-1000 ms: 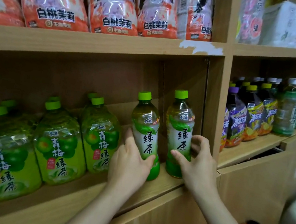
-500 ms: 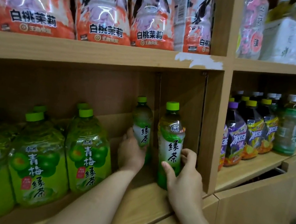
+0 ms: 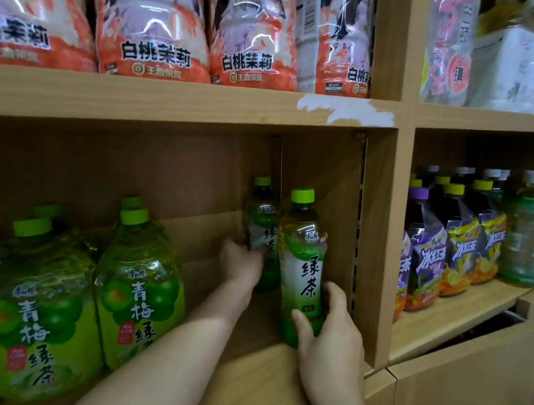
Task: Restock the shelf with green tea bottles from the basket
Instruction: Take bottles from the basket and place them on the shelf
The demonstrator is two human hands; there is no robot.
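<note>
Green tea bottles, two of them, stand on the wooden shelf [image 3: 260, 374] just left of the upright divider [image 3: 379, 253]. The front bottle [image 3: 302, 270] is nearest the divider. The rear bottle [image 3: 262, 215] sits deeper in and a little further from it. The right hand [image 3: 327, 325] is curled round the base of the front bottle, thumb on the near side and fingers on the divider side. The left hand [image 3: 241, 262] reaches deep and wraps the lower body of the rear bottle, though most of its fingers are hidden behind it.

The risk, to my eye, is the left forearm. It lies in the narrow gap between the front bottle and the big jugs [image 3: 138, 287] further left of the divider. Drawing it out carelessly could clip the front bottle and tip it off the edge. These bottles are tall with small bases, so a sideways nudge would topple them easily. A hard push could also knock the rear one against the back panel.

The bottles are clear, ribbed plastic with glossy wrap labels and ridged green caps. They look slick to hold. The jugs are squat, rounded and shiny. The shelf is smooth pale laminate, and a metal strip [image 3: 359, 216] runs down the divider's inner face.
</note>
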